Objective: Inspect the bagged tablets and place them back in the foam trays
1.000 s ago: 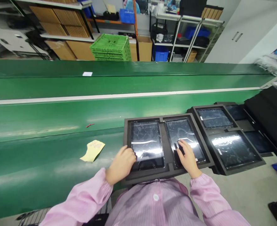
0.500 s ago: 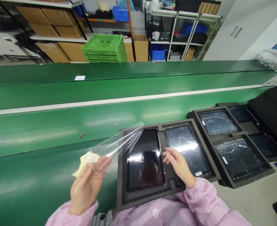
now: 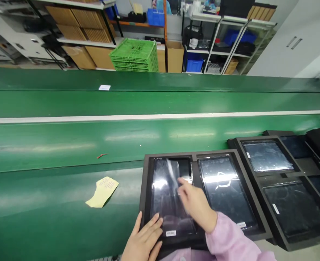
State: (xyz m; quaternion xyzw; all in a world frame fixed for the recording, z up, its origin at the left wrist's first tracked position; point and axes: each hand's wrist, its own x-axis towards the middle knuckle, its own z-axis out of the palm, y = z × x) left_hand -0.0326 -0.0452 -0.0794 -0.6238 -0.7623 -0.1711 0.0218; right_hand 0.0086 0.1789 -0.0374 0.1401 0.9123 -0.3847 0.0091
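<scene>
A clear film (image 3: 163, 203) is lying over a dark screen (image 3: 186, 166), low in the middle of the frame. The screen is sitting in the left side of a black tray (image 3: 144, 181). At the bottom middle, the left hand (image 3: 143, 241) is resting flat with its fingers spread, holding nothing. The right hand (image 3: 195, 203) is curling its fingers over the film, but I cannot tell if it is pinching. A yellow note (image 3: 103, 192) is lying at the lower left.

Illegible writing on labels (image 3: 171, 233), yellow note (image 3: 102, 192).
</scene>
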